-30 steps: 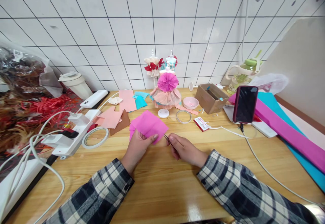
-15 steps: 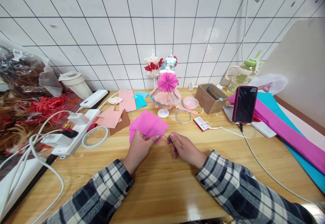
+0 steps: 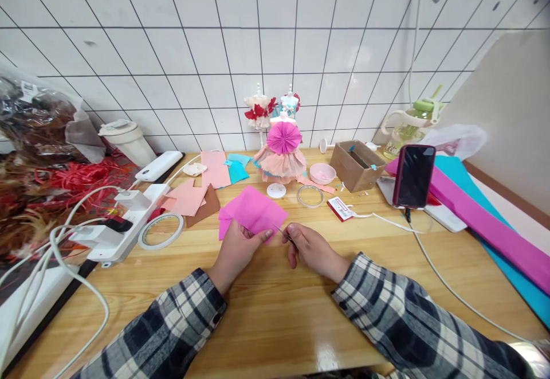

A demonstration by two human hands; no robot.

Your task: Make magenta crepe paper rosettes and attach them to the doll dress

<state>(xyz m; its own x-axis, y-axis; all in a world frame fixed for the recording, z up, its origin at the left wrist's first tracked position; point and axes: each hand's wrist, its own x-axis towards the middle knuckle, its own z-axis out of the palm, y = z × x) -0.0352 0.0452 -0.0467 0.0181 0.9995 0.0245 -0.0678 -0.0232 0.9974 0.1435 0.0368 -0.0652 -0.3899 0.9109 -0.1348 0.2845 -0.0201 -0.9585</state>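
Between thumb and fingers, my left hand (image 3: 241, 244) pinches the lower edge of a bright pink sheet of paper (image 3: 251, 207), which looks like crepe paper and spreads out above the hand. My right hand (image 3: 311, 247) is closed around a small pair of scissors (image 3: 286, 235); its handles are mostly hidden by the fingers. The thin blades point up and left at the paper's right edge. Behind the paper stands a small dress form (image 3: 281, 164) in a pleated peach skirt with a magenta paper fan on the front.
Paper scraps (image 3: 187, 196) and a roll of tape (image 3: 161, 231) lie left, beside a power strip (image 3: 129, 227) with cables. Rightward are a metal ring (image 3: 310, 196), a pink bowl (image 3: 322, 174), a cardboard box (image 3: 356, 167), a blade packet (image 3: 340, 209) and a propped phone (image 3: 413, 176).
The scissors have shifted slightly and their blades show more clearly against the paper's right edge. The paper's right corner reaches a little farther right. My left hand has hardly moved.
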